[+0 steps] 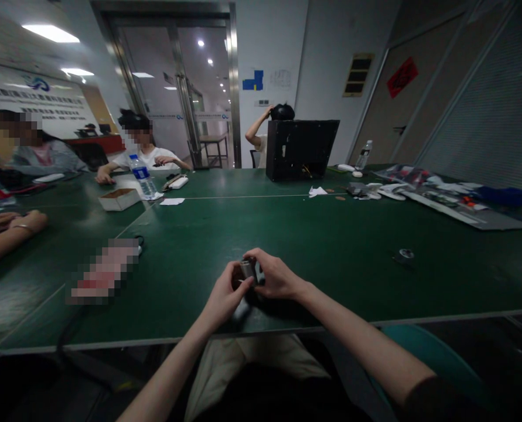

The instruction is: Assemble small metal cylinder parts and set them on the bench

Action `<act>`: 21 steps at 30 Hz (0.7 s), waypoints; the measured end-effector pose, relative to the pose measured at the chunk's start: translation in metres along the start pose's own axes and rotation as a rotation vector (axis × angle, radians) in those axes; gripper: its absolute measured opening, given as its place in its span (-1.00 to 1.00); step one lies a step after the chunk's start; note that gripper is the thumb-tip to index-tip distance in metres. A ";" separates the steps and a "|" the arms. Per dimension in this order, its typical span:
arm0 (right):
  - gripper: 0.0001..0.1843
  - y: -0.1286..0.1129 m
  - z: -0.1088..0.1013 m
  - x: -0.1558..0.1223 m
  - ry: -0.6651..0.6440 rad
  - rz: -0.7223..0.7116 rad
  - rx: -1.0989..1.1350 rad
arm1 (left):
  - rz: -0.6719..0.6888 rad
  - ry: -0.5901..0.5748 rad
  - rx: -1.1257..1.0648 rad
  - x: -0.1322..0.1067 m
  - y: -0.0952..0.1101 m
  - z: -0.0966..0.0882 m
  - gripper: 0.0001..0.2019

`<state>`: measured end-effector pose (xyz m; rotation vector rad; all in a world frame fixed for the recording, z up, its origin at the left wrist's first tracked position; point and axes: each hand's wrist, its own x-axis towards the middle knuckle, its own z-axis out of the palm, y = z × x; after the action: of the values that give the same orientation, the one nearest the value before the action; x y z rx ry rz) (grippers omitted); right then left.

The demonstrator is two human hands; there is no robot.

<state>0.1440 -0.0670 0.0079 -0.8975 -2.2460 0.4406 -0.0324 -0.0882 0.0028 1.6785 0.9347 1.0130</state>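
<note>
Close to the front edge of the green table, both my hands are closed around a small silver metal cylinder. My left hand grips it from the left, with the thumb along its lower side. From the right, my right hand curls its fingers over the top and far side. Dark shapes show between the fingers, but I cannot make them out. Further right on the table lies a small round metal part with a dark side.
A pixelated flat item with a cable lies left on the green table. Beyond are an open box, a water bottle and a black case. Loose parts crowd a board at right. A co-worker's hands rest at left.
</note>
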 end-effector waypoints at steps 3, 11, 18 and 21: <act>-0.30 -0.001 0.001 0.000 -0.013 -0.032 0.006 | 0.010 0.006 0.028 0.000 -0.001 -0.001 -0.75; -0.30 -0.004 -0.004 0.001 0.014 -0.042 0.041 | -0.013 -0.025 -0.025 0.001 0.004 -0.005 -0.65; -0.33 -0.003 -0.005 0.003 -0.012 0.009 0.096 | -0.133 -0.047 -0.223 -0.001 -0.002 -0.006 -0.56; -0.31 -0.002 -0.004 0.002 0.011 0.017 0.077 | -0.143 -0.059 -0.231 0.000 -0.001 -0.005 -0.56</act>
<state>0.1449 -0.0664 0.0130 -0.8773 -2.1977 0.5257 -0.0369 -0.0868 0.0027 1.4216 0.8519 0.9334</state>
